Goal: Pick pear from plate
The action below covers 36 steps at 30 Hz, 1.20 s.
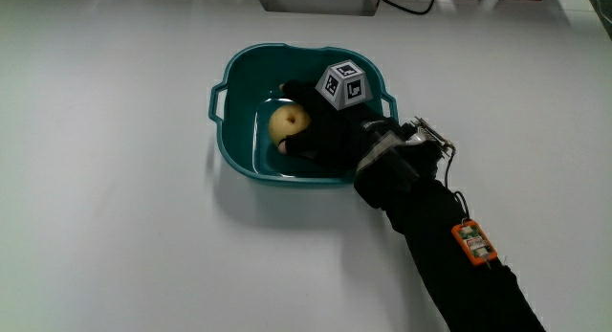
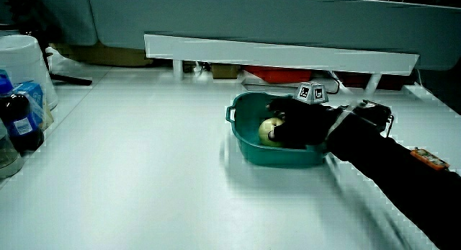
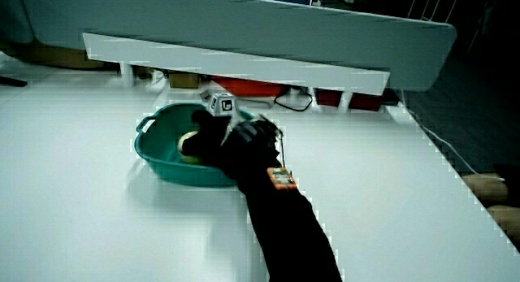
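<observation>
Pear [image 1: 286, 122] lies inside teal basin [image 1: 226, 141], not a flat plate | hand [image 1: 320, 133] is down in the basin, fingers curled around pear, grip seems closed on it | pear likely light, firm, smooth, bruises easily | hold round the wide belly, gentle pressure

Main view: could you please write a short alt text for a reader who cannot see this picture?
A hand in a black glove reaches into a teal basin with handles on a white table, its fingers curled around a yellow pear lying inside. A small patterned cube sits on the back of the hand, and a small orange device is fixed to the black forearm.
</observation>
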Each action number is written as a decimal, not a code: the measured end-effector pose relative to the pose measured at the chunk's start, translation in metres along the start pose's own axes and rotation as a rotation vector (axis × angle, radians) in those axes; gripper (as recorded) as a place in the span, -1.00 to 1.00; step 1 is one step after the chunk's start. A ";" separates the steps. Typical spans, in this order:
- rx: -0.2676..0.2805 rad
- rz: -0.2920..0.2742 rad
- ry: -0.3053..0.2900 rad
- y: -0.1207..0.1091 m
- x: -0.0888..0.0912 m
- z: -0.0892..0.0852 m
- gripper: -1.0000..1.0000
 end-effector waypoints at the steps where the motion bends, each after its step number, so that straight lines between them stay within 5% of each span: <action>1: 0.007 -0.001 0.000 0.000 0.002 0.000 0.44; 11: 0.031 0.004 0.029 -0.001 0.001 0.002 1.00; 25: 0.106 0.014 0.114 -0.007 0.009 0.001 1.00; 36: 0.174 0.082 0.111 -0.030 0.003 0.038 1.00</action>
